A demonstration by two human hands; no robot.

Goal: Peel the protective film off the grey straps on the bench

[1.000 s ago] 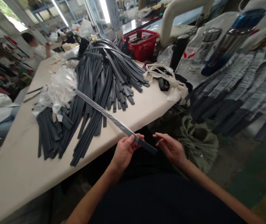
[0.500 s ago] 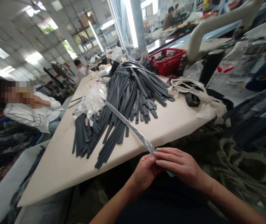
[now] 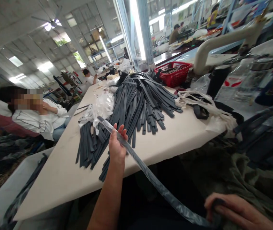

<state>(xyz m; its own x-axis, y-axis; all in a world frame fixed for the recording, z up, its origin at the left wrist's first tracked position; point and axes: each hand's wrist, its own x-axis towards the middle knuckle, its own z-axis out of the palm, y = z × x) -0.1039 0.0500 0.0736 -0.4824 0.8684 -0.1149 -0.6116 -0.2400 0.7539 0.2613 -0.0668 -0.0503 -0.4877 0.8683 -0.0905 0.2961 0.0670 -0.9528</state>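
A long dark strap in a clear plastic sleeve (image 3: 148, 174) runs from the table's edge down to the lower right. My left hand (image 3: 116, 145) is raised over the table edge, its fingers closed round the strap near its upper end. My right hand (image 3: 234, 212) is low at the bottom right, fingers curled round the strap's lower end. Just beyond my left hand lies a big pile of dark grey straps (image 3: 131, 105) on the beige table (image 3: 55, 179).
Crumpled clear plastic (image 3: 100, 107) lies left of the pile. A red basket (image 3: 173, 73), white cloth scraps (image 3: 208, 108) and bottles (image 3: 244, 80) sit to the right. A seated person in white (image 3: 38, 118) is at the left; others work farther back. More sleeved straps (image 3: 263, 127) hang at right.
My hands were together at the strap's near end; now they have drawn apart, the left sliding up toward the table and the right pulling down to the lower right. The view has tilted up.
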